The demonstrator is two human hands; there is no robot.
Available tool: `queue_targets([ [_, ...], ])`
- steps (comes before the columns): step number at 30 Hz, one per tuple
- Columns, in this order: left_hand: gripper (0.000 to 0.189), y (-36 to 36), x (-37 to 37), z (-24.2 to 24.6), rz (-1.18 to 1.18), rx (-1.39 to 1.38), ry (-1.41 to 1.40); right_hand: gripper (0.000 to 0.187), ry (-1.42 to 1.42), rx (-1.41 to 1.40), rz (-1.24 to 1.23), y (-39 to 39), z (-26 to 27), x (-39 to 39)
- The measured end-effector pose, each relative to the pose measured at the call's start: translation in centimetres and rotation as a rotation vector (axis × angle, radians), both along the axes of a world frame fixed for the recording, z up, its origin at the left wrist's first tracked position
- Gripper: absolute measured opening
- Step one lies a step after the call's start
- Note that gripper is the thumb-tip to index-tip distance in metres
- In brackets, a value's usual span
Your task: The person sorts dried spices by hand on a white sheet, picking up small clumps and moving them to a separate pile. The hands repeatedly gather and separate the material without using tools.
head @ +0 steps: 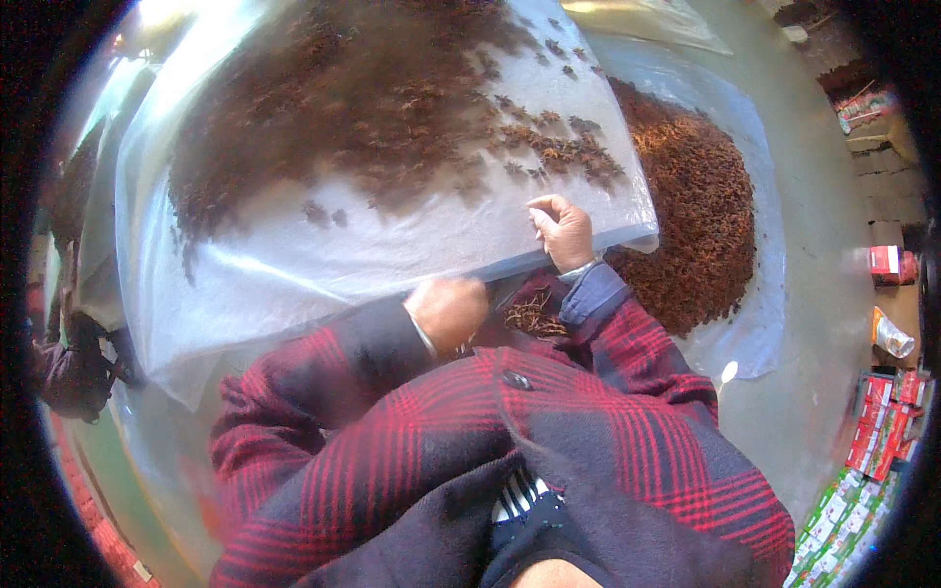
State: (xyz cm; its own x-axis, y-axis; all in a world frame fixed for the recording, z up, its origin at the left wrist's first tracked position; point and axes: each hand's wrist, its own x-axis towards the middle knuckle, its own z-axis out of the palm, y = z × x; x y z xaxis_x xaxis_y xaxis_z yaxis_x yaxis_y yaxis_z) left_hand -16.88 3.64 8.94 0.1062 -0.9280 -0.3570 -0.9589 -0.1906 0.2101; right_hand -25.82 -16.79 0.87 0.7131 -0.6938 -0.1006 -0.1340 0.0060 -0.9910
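Dried star anise [345, 110] lies spread in a brown heap over a clear plastic sheet [279, 264] on a raised surface before me. My right hand [564, 231] is over the sheet's near right edge, thumb and forefinger drawn together. Whether a small piece sits between them cannot be told. Close by, above that hand, are several loose star anise [566, 153]. My left hand [450, 312], blurred and curled, is at the near edge of the sheet, its fingers turned down. Between my wrists, low near my lap, thin brown stems [533, 314] lie together.
A second, larger heap of star anise [691, 220] rests on plastic sheeting [768, 323] on the floor at right. Red cartons [878, 419] and green packages [845, 525] line the right rim. Dark, unclear objects [73, 367] stand at left.
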Motion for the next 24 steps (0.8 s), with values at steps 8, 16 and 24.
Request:
queue_targets([
  [8,0.038,-9.2,11.9,0.1,0.367,-0.37,-0.389,0.013,0.05,-0.054,-0.006,-0.3,-0.1,0.2],
  [16,0.036,-4.8,9.0,-2.4,0.203,-0.685,0.145,0.013,0.03,-0.077,-0.003,0.1,0.6,-0.2],
  [24,0.024,-2.4,9.7,-3.7,0.333,-0.655,0.033,0.012,0.07,-0.03,0.019,0.1,1.0,-0.2],
])
